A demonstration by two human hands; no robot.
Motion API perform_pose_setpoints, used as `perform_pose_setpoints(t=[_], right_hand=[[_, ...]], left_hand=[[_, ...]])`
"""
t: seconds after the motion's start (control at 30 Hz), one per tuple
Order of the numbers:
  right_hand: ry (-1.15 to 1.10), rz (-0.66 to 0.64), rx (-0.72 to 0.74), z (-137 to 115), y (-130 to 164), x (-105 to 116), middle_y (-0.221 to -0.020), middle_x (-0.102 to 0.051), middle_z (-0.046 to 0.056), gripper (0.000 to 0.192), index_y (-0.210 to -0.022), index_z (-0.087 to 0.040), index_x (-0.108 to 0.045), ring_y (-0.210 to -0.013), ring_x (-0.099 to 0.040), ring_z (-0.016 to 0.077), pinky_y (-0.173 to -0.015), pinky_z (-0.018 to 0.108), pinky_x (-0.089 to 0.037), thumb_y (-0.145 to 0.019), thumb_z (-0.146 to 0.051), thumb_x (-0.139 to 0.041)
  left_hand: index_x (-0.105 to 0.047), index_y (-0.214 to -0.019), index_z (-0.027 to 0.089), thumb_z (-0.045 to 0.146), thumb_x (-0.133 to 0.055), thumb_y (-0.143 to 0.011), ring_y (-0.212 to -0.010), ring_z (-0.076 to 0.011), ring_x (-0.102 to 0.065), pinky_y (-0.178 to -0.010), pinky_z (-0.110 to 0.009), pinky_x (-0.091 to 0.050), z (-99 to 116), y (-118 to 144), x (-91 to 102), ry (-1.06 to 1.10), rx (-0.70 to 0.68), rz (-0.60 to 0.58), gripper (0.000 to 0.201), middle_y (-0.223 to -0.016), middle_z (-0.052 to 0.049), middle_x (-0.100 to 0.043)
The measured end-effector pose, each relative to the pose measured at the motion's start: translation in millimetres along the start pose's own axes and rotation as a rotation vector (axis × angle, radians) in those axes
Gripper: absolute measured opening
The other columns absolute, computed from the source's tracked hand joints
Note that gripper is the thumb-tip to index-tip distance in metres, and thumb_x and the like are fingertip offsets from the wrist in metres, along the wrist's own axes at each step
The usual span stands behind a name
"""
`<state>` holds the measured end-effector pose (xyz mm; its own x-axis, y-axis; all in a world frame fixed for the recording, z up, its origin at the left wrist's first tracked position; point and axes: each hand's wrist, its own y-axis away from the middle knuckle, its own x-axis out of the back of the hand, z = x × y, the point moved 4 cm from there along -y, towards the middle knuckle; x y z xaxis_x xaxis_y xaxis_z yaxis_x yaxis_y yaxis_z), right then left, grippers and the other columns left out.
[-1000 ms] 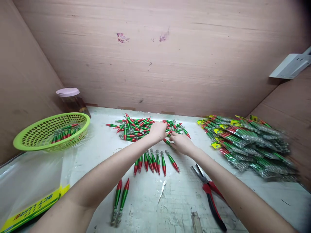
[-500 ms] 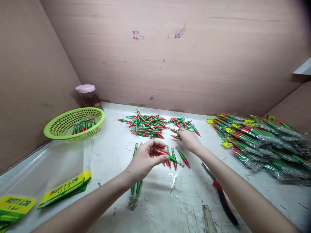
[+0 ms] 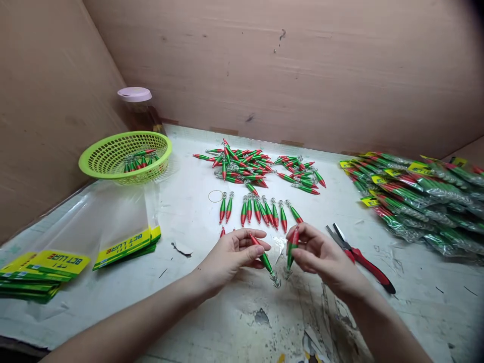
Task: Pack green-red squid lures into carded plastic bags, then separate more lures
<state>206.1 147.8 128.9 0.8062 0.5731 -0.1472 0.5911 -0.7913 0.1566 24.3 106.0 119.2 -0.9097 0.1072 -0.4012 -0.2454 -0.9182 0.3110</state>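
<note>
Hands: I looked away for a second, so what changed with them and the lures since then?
Both hands drew back from the loose pile toward the person. The left hand now holds one lure; the right hand has picked up another lure. The row of lures, basket, pliers and bagged packs stayed put.

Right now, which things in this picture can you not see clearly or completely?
- Head view: the jar contents, too dark and partly behind the green basket.
- The bagged lures, cut off by the right edge.
- Two lures behind the left hand; only red tips show.
- The yellow cards: small print too tiny.
- The right hand: its lure hooks blurred.
</note>
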Motion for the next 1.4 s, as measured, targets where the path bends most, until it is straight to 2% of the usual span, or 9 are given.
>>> perform_pose_setpoints(t=[0.07,0.17,0.3,0.43,0.7,1.0,1.13,1.4], right_hand=[[-0.106,-0.058,-0.092,17.5,0.7,-13.7,-0.073,-0.036,-0.004,0.026,-0.095,-0.019,-0.048,-0.054,-0.028,0.0039,-0.046,0.016,-0.022,-0.084,-0.035,-0.065],[-0.195,-0.080,-0.196,35.8,-3.1,-20.7,-0.077,-0.042,-0.002,0.027,-0.099,-0.019,-0.052,-0.057,-0.033,0.0034,-0.048,0.016,-0.027,-0.083,-0.034,-0.067],[-0.265,-0.083,-0.245,45.8,-1.2,-25.7,-0.079,-0.050,-0.001,0.025,-0.097,-0.018,-0.053,-0.057,-0.044,0.0044,-0.048,0.016,-0.034,-0.082,-0.032,-0.068],[-0.282,-0.075,-0.241,45.6,6.4,-30.3,-0.072,-0.052,-0.001,0.025,-0.090,-0.016,-0.052,-0.056,-0.051,0.0069,-0.046,0.016,-0.041,-0.080,-0.031,-0.070],[-0.389,-0.077,-0.238,37.8,9.9,-35.2,-0.079,-0.059,0.001,0.024,-0.089,-0.015,-0.054,-0.057,-0.056,0.0069,-0.047,0.015,-0.047,-0.079,-0.027,-0.071],[-0.357,-0.082,-0.230,40.7,11.0,-38.7,-0.077,-0.059,0.001,0.026,-0.092,-0.015,-0.052,-0.056,-0.058,0.0082,-0.047,0.017,-0.050,-0.079,-0.028,-0.070],[-0.345,-0.086,-0.219,42.9,9.9,-38.1,-0.076,-0.059,0.000,0.024,-0.087,-0.015,-0.050,-0.054,-0.059,0.0083,-0.045,0.017,-0.049,-0.081,-0.030,-0.069],[-0.363,-0.035,-0.234,40.5,11.9,-38.4,-0.074,-0.057,0.000,0.028,-0.085,-0.015,-0.050,-0.053,-0.058,0.0080,-0.044,0.016,-0.047,-0.077,-0.030,-0.072]], left_hand=[[-0.055,-0.116,0.011,0.033,-0.075,-0.077,-0.082,-0.0153,-0.059,-0.076,-0.029,-0.052,-1.8,-0.5,1.3,-0.021,0.023,-0.010,0.049,-0.097,-0.009,-0.061],[-0.053,-0.121,0.012,0.032,-0.074,-0.077,-0.076,-0.0127,-0.058,-0.072,-0.025,-0.050,-5.9,-0.5,3.0,-0.041,0.076,-0.038,0.052,-0.086,-0.005,-0.060],[-0.053,-0.114,0.010,0.029,-0.079,-0.071,-0.079,-0.0175,-0.061,-0.070,-0.028,-0.050,-8.9,-1.9,6.5,-0.036,0.073,-0.020,0.054,-0.087,-0.007,-0.061],[-0.055,-0.109,0.010,0.028,-0.078,-0.072,-0.076,-0.0179,-0.062,-0.069,-0.029,-0.052,-11.1,-2.8,8.1,-0.052,0.079,-0.046,0.047,-0.083,-0.007,-0.063],[-0.056,-0.115,0.012,0.030,-0.077,-0.074,-0.084,-0.0205,-0.064,-0.074,-0.030,-0.052,-13.7,2.4,2.8,-0.065,0.172,-0.091,0.049,-0.100,-0.013,-0.065],[-0.058,-0.111,0.011,0.028,-0.076,-0.075,-0.085,-0.0204,-0.064,-0.071,-0.028,-0.053,-17.2,-1.4,4.2,-0.064,0.166,-0.118,0.043,-0.101,-0.013,-0.064],[-0.059,-0.107,0.011,0.027,-0.076,-0.076,-0.084,-0.0204,-0.064,-0.069,-0.027,-0.053,-17.8,-0.8,3.4,-0.057,0.162,-0.150,0.039,-0.097,-0.011,-0.064],[-0.059,-0.105,0.010,0.024,-0.076,-0.075,-0.086,-0.0212,-0.064,-0.078,-0.032,-0.053,-8.4,4.7,-0.4,-0.050,0.114,-0.109,0.038,-0.099,-0.013,-0.064]])
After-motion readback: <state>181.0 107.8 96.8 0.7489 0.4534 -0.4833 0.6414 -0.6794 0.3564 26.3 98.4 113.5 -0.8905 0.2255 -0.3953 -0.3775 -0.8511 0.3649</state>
